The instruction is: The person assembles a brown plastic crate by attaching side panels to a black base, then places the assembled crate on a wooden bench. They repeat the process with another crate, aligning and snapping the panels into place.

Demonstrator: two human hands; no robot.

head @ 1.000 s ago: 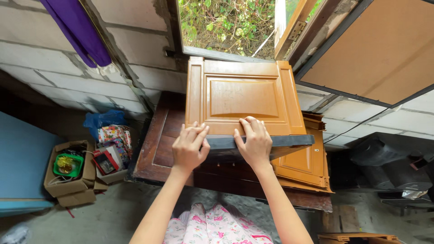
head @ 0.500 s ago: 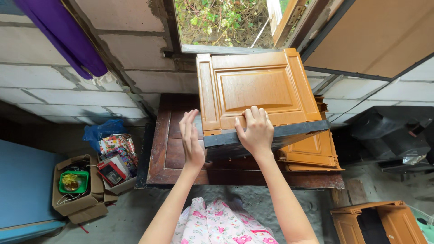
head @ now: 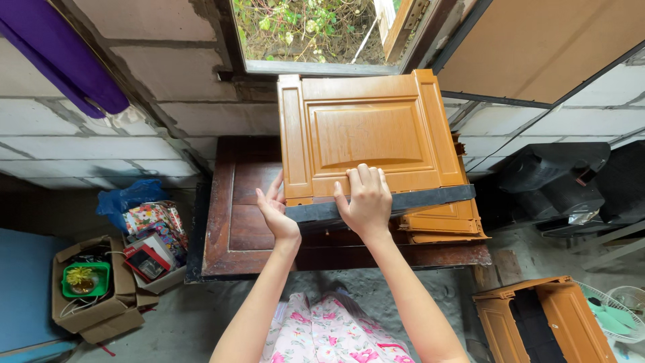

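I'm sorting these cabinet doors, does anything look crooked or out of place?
Yes: the orange panel door under the right hand sits skewed, not squared with the orange doors stacked beneath, which jut out at its right.

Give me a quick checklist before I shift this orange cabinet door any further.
1. Right hand gripping the orange panel door at its near edge: ok.
2. Left hand on the door's left corner: ok, though only its side touches.
3. Door upright against the block wall: ok, leaning slightly.
4. Stack of orange panels underneath sitting level: cannot tell.
5. Dark wooden door beneath lying flat: ok.
6. Cardboard box away from the feet: ok.
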